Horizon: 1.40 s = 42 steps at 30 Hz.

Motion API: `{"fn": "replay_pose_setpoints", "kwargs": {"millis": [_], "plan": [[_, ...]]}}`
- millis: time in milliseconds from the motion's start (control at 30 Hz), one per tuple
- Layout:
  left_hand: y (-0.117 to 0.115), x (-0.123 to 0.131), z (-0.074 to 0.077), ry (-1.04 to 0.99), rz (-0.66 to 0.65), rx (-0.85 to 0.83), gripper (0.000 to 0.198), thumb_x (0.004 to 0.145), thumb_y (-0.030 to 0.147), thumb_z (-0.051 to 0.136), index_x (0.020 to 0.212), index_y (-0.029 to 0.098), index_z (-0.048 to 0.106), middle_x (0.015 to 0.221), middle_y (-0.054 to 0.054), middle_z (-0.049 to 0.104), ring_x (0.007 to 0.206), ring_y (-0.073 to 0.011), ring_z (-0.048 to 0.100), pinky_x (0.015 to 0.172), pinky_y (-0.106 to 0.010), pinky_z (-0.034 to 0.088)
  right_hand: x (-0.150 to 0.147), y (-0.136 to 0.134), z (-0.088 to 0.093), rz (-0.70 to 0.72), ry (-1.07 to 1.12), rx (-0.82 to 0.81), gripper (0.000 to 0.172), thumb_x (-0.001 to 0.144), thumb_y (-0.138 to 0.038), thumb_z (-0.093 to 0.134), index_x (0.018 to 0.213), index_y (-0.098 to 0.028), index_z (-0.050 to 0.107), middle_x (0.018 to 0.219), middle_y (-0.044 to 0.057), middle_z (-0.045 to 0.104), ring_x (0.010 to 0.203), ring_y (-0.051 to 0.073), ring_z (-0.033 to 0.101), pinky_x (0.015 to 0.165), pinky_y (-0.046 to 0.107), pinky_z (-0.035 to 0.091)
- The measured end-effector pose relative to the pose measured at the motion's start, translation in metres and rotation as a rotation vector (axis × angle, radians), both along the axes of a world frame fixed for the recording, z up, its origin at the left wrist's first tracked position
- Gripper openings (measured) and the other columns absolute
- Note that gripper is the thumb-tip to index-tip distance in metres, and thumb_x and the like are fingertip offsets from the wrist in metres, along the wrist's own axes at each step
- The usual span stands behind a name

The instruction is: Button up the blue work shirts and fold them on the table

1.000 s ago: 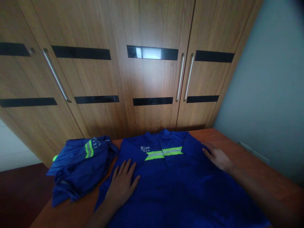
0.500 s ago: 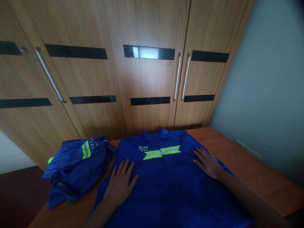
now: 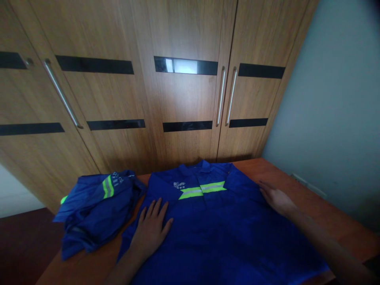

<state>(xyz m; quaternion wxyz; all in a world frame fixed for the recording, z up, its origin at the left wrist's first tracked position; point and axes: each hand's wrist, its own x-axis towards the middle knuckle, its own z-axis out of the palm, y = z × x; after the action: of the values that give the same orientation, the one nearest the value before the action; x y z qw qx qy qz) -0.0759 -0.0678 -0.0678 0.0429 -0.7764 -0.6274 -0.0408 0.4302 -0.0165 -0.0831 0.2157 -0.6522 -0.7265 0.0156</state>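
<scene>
A blue work jacket lies spread out, front up, its collar toward the wardrobe. Across its chest run yellow-green and grey reflective strips, with white printing beside them. My left hand rests flat on the jacket's left part, fingers spread. At the jacket's right edge is my right hand, its fingers stretched out and slightly blurred; I cannot tell whether it presses on the cloth. The jacket's lower end runs out of view at the bottom.
A second blue garment with a reflective strip lies bunched to the left on the reddish-brown table. Behind the table stands a wooden wardrobe with metal handles and black strips. A pale wall rises on the right.
My right hand has moved right, from the jacket's upper front to its right edge. The left hand has stayed in place on the cloth.
</scene>
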Motion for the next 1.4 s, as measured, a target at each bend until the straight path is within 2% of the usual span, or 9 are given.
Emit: {"fn": "replay_pose_setpoints", "kwargs": {"millis": [233,400,667,800,900,1033,1167,1267,1400], "plan": [[-0.003,0.001,0.004,0.006,0.004,-0.02,0.063,0.092,0.057,0.03,0.144,0.023,0.038,0.153,-0.01,0.03,0.142,-0.0313,0.024,0.114,-0.053,0.018,-0.05,0.002,-0.013,0.19,-0.204,-0.029,0.062,0.092,-0.061,0.032,0.138,-0.023,0.047,0.15,0.008,0.037,0.14,0.027,0.027,0.114,0.049,0.024],[-0.004,0.0,0.004,-0.021,-0.003,-0.028,0.063,0.091,0.057,0.032,0.143,0.024,0.039,0.153,-0.01,0.03,0.142,-0.0314,0.024,0.114,-0.054,0.019,-0.043,-0.006,-0.029,0.188,-0.206,-0.082,0.063,0.092,-0.062,0.03,0.144,-0.026,0.037,0.152,0.006,0.032,0.141,0.026,0.024,0.114,0.052,0.022],[-0.022,0.002,0.002,-0.043,-0.02,-0.065,0.062,0.09,0.057,0.035,0.145,0.026,0.036,0.154,-0.008,0.027,0.142,-0.0325,0.022,0.113,-0.056,0.019,-0.028,-0.04,-0.027,0.23,-0.202,-0.109,0.062,0.092,-0.059,0.035,0.146,-0.029,0.033,0.153,0.002,0.028,0.142,0.027,0.02,0.116,0.052,0.017],[-0.035,0.002,0.003,-0.06,-0.009,-0.093,0.063,0.089,0.058,0.037,0.145,0.029,0.034,0.155,-0.007,0.027,0.142,-0.0324,0.022,0.113,-0.057,0.019,-0.026,-0.053,-0.026,0.22,-0.16,-0.148,0.062,0.09,-0.06,0.038,0.144,-0.029,0.036,0.153,0.002,0.029,0.141,0.027,0.023,0.117,0.052,0.017],[-0.03,0.003,0.015,-0.083,0.0,-0.12,0.063,0.087,0.062,0.037,0.14,0.028,0.045,0.15,-0.009,0.038,0.138,-0.0326,0.032,0.112,-0.055,0.024,-0.027,-0.042,-0.011,0.185,-0.088,-0.177,0.056,0.09,-0.061,0.039,0.132,-0.028,0.053,0.145,0.004,0.045,0.134,0.029,0.039,0.113,0.049,0.028],[0.012,0.001,0.044,-0.116,-0.033,-0.081,0.055,0.091,0.057,0.032,0.121,0.022,0.062,0.134,-0.011,0.056,0.122,-0.0271,0.052,0.105,-0.042,0.038,-0.03,0.011,0.02,0.189,-0.012,-0.229,0.045,0.092,-0.053,0.034,0.105,-0.026,0.069,0.114,0.006,0.069,0.105,0.028,0.064,0.096,0.042,0.048],[0.079,-0.005,0.064,-0.047,0.061,0.007,0.041,0.093,0.032,0.035,0.124,0.014,0.055,0.128,-0.015,0.056,0.116,-0.0256,0.056,0.099,-0.037,0.042,-0.039,0.084,0.035,0.141,-0.031,-0.155,0.033,0.085,-0.035,0.044,0.107,-0.024,0.068,0.116,0.007,0.068,0.11,0.027,0.062,0.099,0.04,0.046],[0.125,-0.013,0.065,-0.031,0.104,-0.049,0.037,0.088,0.023,0.041,0.118,0.011,0.058,0.122,-0.019,0.059,0.109,-0.0285,0.06,0.092,-0.039,0.046,-0.051,0.128,0.03,0.14,-0.027,-0.181,0.036,0.078,-0.024,0.051,0.111,-0.022,0.067,0.117,0.007,0.068,0.111,0.027,0.061,0.099,0.04,0.046],[0.167,-0.025,0.057,-0.045,0.082,-0.167,0.028,0.079,0.021,0.054,0.104,0.014,0.066,0.11,-0.015,0.067,0.102,-0.0265,0.064,0.086,-0.034,0.048,-0.062,0.162,0.019,0.142,-0.001,-0.224,0.041,0.071,-0.018,0.058,0.112,-0.017,0.066,0.116,0.009,0.068,0.109,0.028,0.062,0.092,0.038,0.05]]}}
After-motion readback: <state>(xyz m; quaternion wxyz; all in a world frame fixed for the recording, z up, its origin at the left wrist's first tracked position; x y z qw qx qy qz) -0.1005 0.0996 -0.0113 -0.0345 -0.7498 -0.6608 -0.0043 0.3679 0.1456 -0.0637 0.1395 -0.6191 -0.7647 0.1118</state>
